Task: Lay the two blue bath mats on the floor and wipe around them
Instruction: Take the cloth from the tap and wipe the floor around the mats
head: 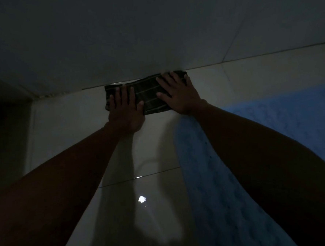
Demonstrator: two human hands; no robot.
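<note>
A dark cloth (148, 97) with pale stripes lies on the glossy floor tiles (67, 128), right against the foot of the wall (152, 38). My left hand (125, 110) presses flat on the cloth's left end. My right hand (179, 95) presses flat on its right end, fingers spread and reaching the wall joint. A blue bath mat (208, 177) lies flat on the floor to the right, its left edge just below the cloth. My right forearm crosses it and hides its middle. The room is very dim.
The wall runs across the top, with tile joints on its right part. A dark corner (8, 105) closes the left side. A bright spot of light (142, 199) reflects off the wet-looking tile between my forearms.
</note>
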